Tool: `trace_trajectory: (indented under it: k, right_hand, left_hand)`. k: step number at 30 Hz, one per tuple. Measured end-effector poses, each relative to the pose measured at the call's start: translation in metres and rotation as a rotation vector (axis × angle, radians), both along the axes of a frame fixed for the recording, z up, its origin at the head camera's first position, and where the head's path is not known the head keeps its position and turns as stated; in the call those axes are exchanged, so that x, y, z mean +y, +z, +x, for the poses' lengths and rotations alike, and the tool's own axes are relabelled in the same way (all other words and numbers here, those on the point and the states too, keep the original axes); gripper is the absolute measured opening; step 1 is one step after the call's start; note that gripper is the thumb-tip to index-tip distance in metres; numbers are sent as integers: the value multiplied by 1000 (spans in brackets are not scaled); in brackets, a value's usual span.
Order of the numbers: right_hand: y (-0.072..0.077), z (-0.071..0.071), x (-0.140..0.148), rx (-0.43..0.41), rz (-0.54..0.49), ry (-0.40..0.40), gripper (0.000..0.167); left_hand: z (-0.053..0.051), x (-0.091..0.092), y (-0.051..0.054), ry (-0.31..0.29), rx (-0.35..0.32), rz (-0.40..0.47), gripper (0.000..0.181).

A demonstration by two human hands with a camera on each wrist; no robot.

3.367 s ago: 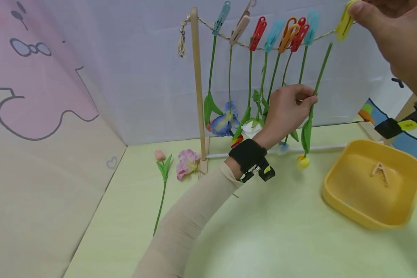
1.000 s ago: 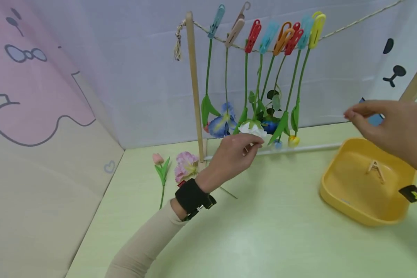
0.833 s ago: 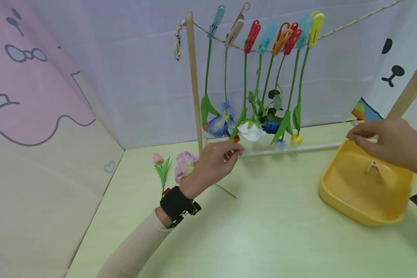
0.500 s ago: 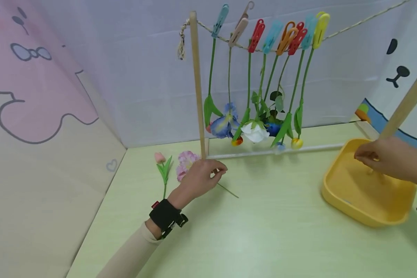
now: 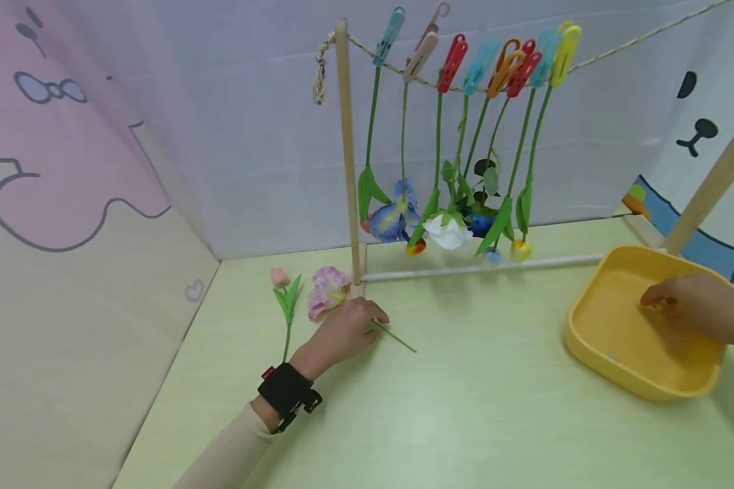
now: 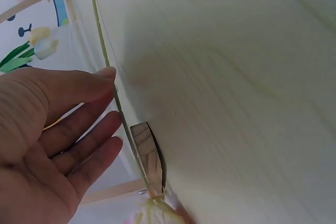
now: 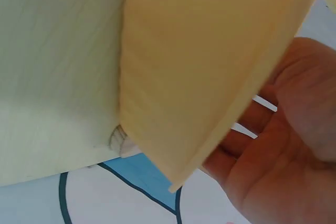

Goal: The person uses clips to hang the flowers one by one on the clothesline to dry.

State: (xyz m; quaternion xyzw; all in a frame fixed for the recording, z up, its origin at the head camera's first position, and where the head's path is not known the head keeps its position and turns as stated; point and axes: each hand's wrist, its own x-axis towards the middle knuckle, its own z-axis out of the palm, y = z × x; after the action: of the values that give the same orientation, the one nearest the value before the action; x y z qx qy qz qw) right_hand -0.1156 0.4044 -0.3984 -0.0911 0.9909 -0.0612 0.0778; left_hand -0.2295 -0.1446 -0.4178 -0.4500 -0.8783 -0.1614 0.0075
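My left hand [image 5: 348, 329] is at the thin stem [image 6: 116, 98] of a pink ruffled flower [image 5: 327, 292] lying on the table. Its thumb and fingertips pinch the stem, with the other fingers loosely bent. Inside the yellow basin [image 5: 587, 319], my right hand [image 5: 700, 307] curls its fingers about a small wooden-coloured clothespin [image 5: 665, 307], mostly covered by them. The basin's wall hides those fingertips in the right wrist view, where only the palm and bent fingers show. A pink tulip [image 5: 279, 277] lies left of the ruffled flower.
Behind, a rope [image 5: 642, 39] runs between wooden posts [image 5: 346, 136]. Coloured clothespins, among them a yellow one [image 5: 566, 54], hold several artificial flowers upside down, including a white one [image 5: 448, 232] and a blue iris [image 5: 394, 219]. A white rod [image 5: 440, 272] joins the frame's feet.
The yellow clothespin and yellow tulip now hang on the rope, released by both hands. My left hand has moved down left to the pink flower's stem; my right hand has lowered into the basin.
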Motion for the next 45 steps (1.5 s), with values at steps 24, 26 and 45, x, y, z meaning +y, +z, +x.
trace_trajectory:
  k: [24, 26, 45]
  right_hand:
    - [9, -2, -15, 74, 13, 23, 35]
    - [6, -2, -8, 62, 28, 27, 30]
    - [-10, 1, -9, 21, 13, -27, 31]
  left_hand:
    - [10, 6, -13, -49, 74, 5, 13]
    - [11, 8, -13, -51, 64, 12, 12]
    - [12, 14, -13, -109, 81, -13, 10]
